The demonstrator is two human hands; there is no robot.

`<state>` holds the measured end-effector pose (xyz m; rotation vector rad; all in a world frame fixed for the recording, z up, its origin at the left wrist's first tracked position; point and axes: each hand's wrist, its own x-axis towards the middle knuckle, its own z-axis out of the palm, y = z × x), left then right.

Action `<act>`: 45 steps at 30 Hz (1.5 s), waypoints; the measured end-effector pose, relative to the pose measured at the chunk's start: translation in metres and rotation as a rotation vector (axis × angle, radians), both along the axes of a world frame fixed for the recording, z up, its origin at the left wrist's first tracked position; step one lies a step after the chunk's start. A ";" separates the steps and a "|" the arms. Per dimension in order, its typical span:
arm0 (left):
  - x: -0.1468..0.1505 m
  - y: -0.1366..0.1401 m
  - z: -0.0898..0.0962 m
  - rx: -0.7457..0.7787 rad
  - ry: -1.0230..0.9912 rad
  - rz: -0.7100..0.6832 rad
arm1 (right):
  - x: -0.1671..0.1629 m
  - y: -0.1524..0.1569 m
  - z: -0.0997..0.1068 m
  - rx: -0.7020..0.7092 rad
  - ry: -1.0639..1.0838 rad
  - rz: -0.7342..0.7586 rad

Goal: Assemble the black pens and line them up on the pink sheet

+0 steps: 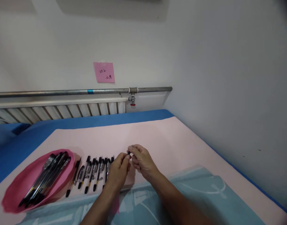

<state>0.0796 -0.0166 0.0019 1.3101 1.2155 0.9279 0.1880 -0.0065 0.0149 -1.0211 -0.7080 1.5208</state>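
Close together over the pink sheet, my left hand [120, 168] and my right hand [142, 160] meet at the fingertips. Both are closed on a small black pen part [128, 152]; its dark end shows between thumbs and fingers, and the rest is hidden by my hands. Just left of my left hand lies a row of pen barrels [87, 177] with black ends, along with several loose clear caps [80, 172]. A pink scalloped basket [13, 189] at the far left holds a bundle of black pens [48, 178].
A pink sheet [157, 134] covers the work surface, with blue cloth [106, 121] along its far edge. Crumpled blue-green fabric [192, 190] lies under my forearms. Behind are a radiator [61, 111], a metal pipe [110, 91] and a wall note [104, 72]. A wall [239, 109] rises at the right.
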 end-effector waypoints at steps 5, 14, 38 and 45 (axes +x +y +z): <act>-0.001 -0.001 0.006 -0.073 -0.036 -0.022 | 0.001 0.002 -0.002 0.011 -0.003 -0.061; -0.003 -0.004 0.016 -0.366 -0.192 -0.152 | 0.029 0.015 0.003 0.083 0.132 -0.322; -0.006 -0.001 0.012 -0.340 -0.246 -0.109 | 0.009 0.004 -0.007 0.147 -0.270 -0.173; -0.012 0.002 0.011 -0.275 -0.101 -0.192 | 0.024 0.020 -0.011 0.167 -0.155 -0.394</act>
